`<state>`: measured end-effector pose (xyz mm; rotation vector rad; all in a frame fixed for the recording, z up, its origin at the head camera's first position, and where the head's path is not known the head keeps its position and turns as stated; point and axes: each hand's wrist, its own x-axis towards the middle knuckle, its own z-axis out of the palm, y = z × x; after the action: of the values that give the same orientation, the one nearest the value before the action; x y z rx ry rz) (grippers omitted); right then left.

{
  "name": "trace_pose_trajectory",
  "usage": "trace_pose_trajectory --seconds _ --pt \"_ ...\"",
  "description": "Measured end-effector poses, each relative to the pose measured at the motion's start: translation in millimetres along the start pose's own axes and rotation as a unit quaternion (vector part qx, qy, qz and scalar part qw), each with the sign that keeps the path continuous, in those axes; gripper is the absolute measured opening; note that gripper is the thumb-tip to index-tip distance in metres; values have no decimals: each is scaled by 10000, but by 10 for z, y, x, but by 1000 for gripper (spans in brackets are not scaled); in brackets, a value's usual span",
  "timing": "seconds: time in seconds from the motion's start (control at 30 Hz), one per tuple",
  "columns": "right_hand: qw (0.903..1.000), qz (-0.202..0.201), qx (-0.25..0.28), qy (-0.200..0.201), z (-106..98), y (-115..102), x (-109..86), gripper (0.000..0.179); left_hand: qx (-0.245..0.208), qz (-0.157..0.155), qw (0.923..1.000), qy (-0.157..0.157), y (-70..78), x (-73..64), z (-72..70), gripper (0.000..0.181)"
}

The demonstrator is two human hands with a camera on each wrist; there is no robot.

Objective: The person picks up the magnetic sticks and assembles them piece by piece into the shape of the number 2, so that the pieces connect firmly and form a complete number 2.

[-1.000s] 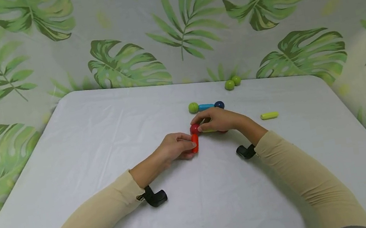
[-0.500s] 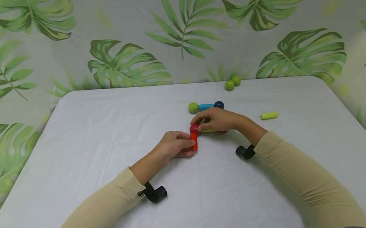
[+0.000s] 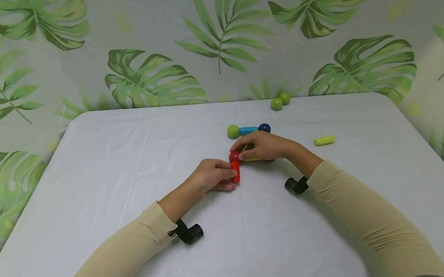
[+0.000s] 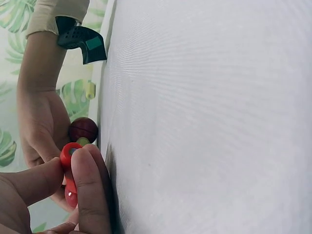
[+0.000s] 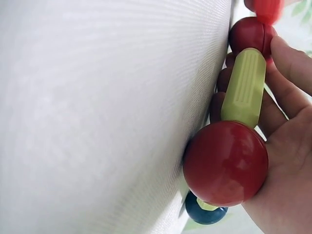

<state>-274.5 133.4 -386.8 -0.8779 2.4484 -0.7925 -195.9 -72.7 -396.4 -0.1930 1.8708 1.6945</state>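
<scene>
The left hand is pinching the red rod between thumb and fingers; the right hand is gripping the red ball at its far end with thumb and fingertips. A yellow-green rod is running right from that ball. Whether red rod and ball are fully mating is hard to tell; steadying the ball and keeping the rod square to it seems best. The blue rod is crowding the far side; the white table is leaving room near and left.
</scene>
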Motion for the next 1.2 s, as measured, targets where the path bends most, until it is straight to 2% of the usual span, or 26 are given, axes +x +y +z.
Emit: trace_pose_trajectory --seconds 0.47,0.67,0.87,1.03,1.2 --pt "9999 -6 -94 -54 -36 -30 7 33 59 -38 9999 -109 43 10 -32 32" --pt "9999 -2 -86 -66 -32 -48 15 34 294 24 9996 -50 32 -12 -37 32" --pt "9999 111 -60 -61 -15 -58 7 34 731 336 9967 97 8 -32 -93 29" --pt "9999 142 7 -82 -3 -38 16 33 888 517 9945 189 -9 -27 -151 28" --pt "10000 54 18 -64 2 -34 19 33 1283 871 9873 331 1 -39 -171 30"
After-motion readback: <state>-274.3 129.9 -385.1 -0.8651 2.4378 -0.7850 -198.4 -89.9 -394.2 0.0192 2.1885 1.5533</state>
